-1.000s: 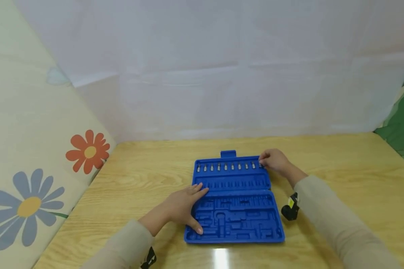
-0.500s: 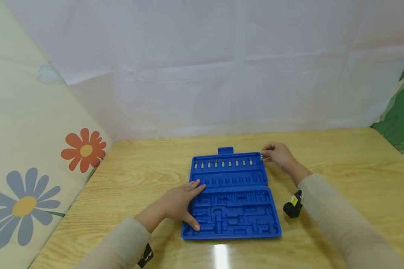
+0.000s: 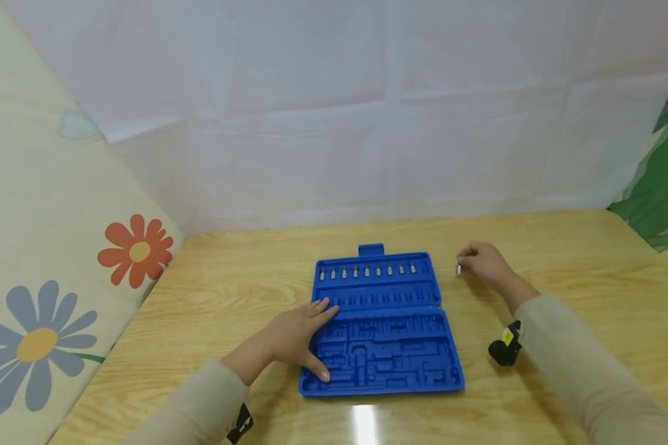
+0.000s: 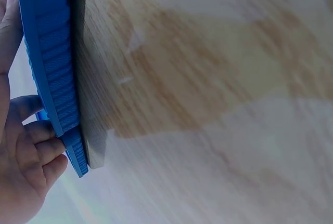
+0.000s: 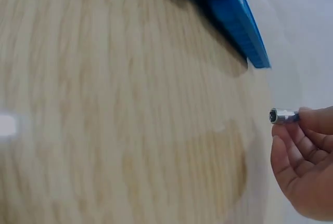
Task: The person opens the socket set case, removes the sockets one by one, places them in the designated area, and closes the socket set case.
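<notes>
A blue plastic socket-set case (image 3: pixel 389 385) lies unfolded on the table, with its moulded recesses facing up. Along its far half runs a row of several small metal bit sockets (image 3: pixel 367 271). My left hand (image 3: pixel 295 337) rests spread over the case's left edge, thumb on the near half; in the left wrist view its fingers (image 4: pixel 49 151) touch the case's side. To the right of the case, my right hand (image 3: pixel 484 262) pinches one silver bit socket (image 5: pixel 284 116) between thumb and fingertips, above the table. Its hollow end faces away from the hand.
The wooden table (image 3: pixel 228 272) extends around the case. A white cloth (image 3: pixel 289 154) hangs behind it. A flower-printed sheet (image 3: pixel 39 204) covers the left side. Black wrist cameras (image 3: pixel 505 345) are strapped at both sleeves.
My right hand has lifted a bit socket out of the right end of the row and moved rightward, clear of the case. The left hand stays on the case's left edge.
</notes>
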Demonstrator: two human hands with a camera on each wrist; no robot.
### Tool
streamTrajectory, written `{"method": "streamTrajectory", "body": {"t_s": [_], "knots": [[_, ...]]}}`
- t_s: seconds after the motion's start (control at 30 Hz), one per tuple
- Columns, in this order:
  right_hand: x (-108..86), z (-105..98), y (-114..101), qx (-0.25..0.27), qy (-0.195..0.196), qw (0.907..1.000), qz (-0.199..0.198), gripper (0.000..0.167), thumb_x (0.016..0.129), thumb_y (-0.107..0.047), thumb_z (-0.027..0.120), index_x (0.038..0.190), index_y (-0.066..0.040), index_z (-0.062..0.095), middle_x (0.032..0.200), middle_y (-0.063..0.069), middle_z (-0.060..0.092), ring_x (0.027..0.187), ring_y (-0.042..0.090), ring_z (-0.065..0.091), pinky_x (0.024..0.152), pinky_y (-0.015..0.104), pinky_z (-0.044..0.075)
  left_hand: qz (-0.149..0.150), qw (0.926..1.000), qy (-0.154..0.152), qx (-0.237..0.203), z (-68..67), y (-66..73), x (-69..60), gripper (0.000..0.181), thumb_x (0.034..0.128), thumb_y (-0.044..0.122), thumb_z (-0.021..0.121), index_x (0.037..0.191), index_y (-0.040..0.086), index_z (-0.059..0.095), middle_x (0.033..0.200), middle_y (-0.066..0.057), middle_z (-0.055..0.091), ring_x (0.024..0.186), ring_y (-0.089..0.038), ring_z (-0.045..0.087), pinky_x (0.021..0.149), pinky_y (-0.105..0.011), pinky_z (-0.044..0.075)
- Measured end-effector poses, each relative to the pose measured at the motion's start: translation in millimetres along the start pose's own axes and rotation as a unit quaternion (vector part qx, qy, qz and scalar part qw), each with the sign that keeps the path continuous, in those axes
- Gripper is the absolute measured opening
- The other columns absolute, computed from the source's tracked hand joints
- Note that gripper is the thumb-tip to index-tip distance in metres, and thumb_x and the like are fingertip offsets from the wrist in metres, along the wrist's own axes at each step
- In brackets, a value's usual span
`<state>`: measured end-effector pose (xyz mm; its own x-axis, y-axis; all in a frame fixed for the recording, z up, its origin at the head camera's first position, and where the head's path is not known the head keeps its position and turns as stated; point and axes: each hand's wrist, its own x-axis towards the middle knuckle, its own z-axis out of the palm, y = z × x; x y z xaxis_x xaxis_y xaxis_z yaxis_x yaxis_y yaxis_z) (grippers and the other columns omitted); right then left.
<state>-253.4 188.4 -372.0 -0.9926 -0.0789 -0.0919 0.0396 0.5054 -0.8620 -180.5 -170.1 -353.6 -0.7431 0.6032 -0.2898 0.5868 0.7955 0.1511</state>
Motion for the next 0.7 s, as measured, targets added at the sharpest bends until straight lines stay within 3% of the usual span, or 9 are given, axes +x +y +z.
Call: {"method": "streamTrajectory", "body": {"t_s": [0.2,0.4,0.7], "knots": [[3.2,-2.7,3.5,-0.027,-0.015,0.9986,0.042,0.018,0.088,-0.004,0.044,0.097,0.01,0.05,0.079,0.012,0.054,0.069,0.017,0.052,0.059,0.027,0.045,-0.003,1.0,-0.001,0.001,-1.6,0.0,-0.9,0.111,0.0515,0.07,0.06,0.137,0.009,0.023,0.14,-0.014,0.019,0.126,-0.029,0.019,0.096,-0.045,0.025],[7.9,-1.7,5.7,-0.043,-0.028,0.9978,0.043,0.016,0.085,-0.002,0.047,0.091,0.012,0.052,0.07,0.008,0.055,0.06,0.013,0.051,0.053,0.024,0.044,0.0,1.0,0.004,0.005,-1.2,0.3,-1.3,0.111,0.0518,0.069,0.061,0.137,0.008,0.024,0.139,-0.015,0.02,0.125,-0.03,0.02,0.096,-0.045,0.026],[11.0,-1.2,1.6,-0.082,-0.025,0.9942,0.064,0.013,0.082,-0.002,0.051,0.086,0.01,0.055,0.069,0.009,0.056,0.059,0.013,0.051,0.052,0.025,0.045,0.002,1.0,0.004,0.005,-2.4,1.5,-1.3,0.11,0.0523,0.068,0.061,0.137,0.008,0.024,0.139,-0.015,0.02,0.125,-0.03,0.02,0.096,-0.045,0.025]]}}
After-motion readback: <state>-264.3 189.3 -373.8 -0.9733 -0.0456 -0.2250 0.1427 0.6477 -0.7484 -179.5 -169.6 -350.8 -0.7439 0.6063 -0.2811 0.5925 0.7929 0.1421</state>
